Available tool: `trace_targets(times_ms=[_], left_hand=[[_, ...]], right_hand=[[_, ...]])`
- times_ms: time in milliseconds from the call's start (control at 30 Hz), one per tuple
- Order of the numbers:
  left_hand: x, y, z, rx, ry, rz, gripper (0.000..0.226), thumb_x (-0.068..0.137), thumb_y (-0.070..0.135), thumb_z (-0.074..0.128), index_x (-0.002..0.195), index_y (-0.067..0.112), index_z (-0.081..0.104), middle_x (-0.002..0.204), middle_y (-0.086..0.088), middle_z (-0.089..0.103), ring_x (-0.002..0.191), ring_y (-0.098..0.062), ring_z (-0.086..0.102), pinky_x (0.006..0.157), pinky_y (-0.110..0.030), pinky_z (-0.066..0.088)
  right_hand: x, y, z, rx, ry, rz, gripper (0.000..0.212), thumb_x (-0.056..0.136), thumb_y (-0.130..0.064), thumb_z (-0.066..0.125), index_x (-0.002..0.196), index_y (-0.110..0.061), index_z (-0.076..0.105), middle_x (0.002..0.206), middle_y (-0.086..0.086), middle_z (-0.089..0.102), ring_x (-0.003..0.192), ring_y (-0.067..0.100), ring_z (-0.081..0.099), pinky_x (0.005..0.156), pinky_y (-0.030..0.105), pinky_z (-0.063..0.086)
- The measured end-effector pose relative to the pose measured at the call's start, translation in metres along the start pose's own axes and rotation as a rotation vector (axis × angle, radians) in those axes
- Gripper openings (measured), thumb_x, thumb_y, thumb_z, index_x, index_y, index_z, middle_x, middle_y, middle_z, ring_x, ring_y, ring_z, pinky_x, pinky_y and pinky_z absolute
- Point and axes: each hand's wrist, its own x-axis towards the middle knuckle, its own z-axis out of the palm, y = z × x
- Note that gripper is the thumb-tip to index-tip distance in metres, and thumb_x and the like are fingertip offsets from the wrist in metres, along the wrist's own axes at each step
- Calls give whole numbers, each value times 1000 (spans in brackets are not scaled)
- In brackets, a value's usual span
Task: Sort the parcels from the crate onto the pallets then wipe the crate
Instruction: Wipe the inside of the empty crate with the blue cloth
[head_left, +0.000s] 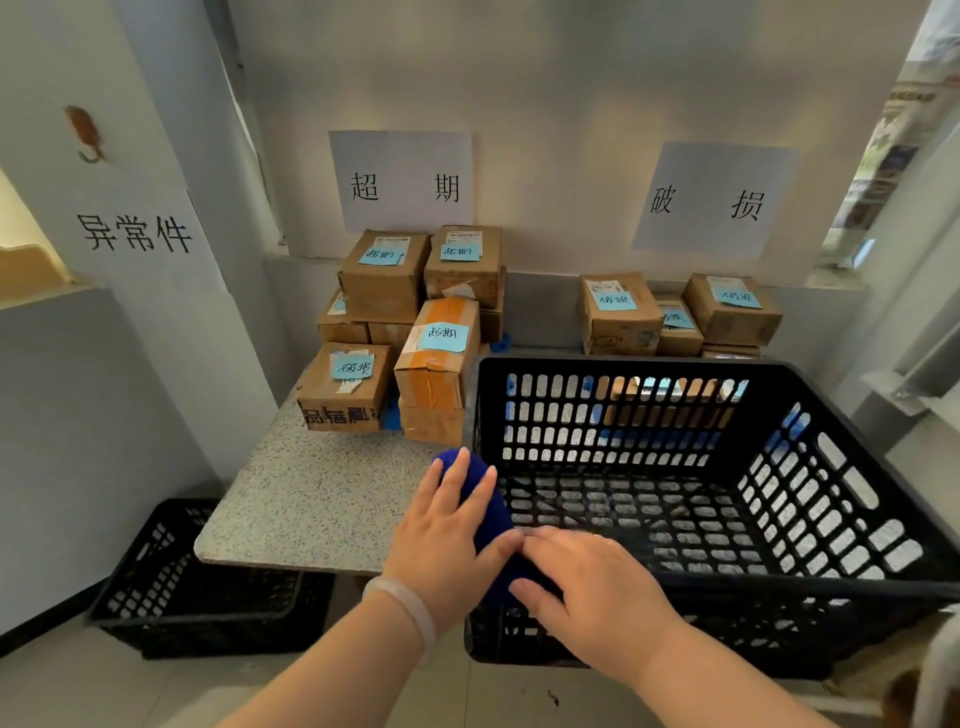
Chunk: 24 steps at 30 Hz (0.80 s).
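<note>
Now we are pressing the cloth (488, 512) onto the crate (649, 364), left hand (447, 540) flat, right hand (597, 587) pinching it; both are hiding its near end.

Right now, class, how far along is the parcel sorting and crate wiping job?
Done: the crate is empty; parcels sit stacked under the wall signs. In hand: the left hand rests flat on a blue cloth at the crate's near rim, and the right hand pinches it. Left: wiping the crate, apparently barely begun.
</note>
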Motion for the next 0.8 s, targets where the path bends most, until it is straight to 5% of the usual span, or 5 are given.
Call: trace_targets(times_ms=[200,433,567,700,800], left_hand=[[28,-6,-2,-128,-79,-87,84,93,45,57,154,41,0,160,16,-18,150,-17,-5,121,-36,7],[97,-12,-9,-167,-131,-173,80,96,33,56,156,34,4,163,4,0,147,-27,21,117,-40,27],[141,-11,-11,-115,-120,-218,79,96,29,55,156,31,4,161,-2,7,143,-32,27,115,-43,31],[180,-5,-14,-21,-103,-269,77,98,26,52,156,30,3,154,-8,17,132,-33,38,107,-45,40],[199,-1,-14,37,-88,-294,75,99,23,50,156,30,2,149,-12,23,126,-34,41,101,-45,43]], right_hand=[[-15,33,-20,-183,-125,132,102,64,-86,-2,146,-41,38,137,-23,52,128,1,46,104,26,37],[-13,27,-29,-105,-154,161,88,68,-89,12,135,-46,48,126,-24,59,116,-2,52,95,22,39],[-7,32,-31,-111,-143,229,58,82,-85,19,93,-57,68,80,-37,64,70,-13,62,56,12,48],[7,39,-29,-157,-438,210,85,77,-87,7,136,-42,48,137,-14,55,124,13,53,101,35,44],[24,45,-30,-90,-679,295,43,104,-47,31,142,-33,43,150,5,44,135,24,43,112,43,31]])
